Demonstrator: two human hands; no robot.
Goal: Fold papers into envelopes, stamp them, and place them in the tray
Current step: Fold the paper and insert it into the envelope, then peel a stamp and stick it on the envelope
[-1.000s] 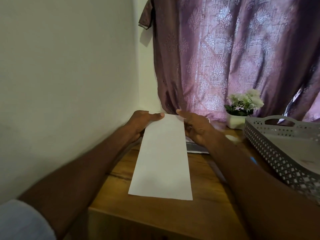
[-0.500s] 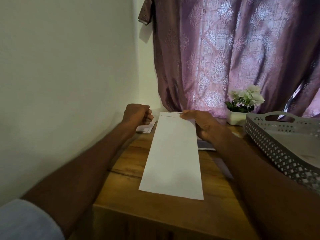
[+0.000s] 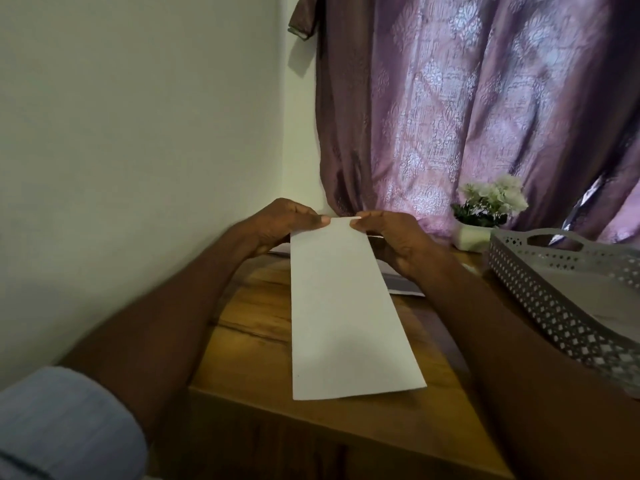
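A long white envelope [image 3: 343,313] lies lengthwise over the wooden table [image 3: 249,327], its near end at the table's front edge. My left hand [image 3: 277,225] pinches its far left corner between thumb and fingers. My right hand [image 3: 391,240] pinches the far right corner the same way. The far end is lifted a little off the table. A grey perforated tray [image 3: 554,306] with a handle stands at the right, a flat sheet lying inside it.
More white paper [image 3: 401,284] lies on the table under my right hand. A small white pot of white flowers [image 3: 485,216] stands at the back right before a purple curtain [image 3: 467,109]. A plain wall closes the left side.
My left hand, which had pulled away curled half a second ago, has come back and taken the envelope's far left corner. The envelope has turned slightly clockwise.
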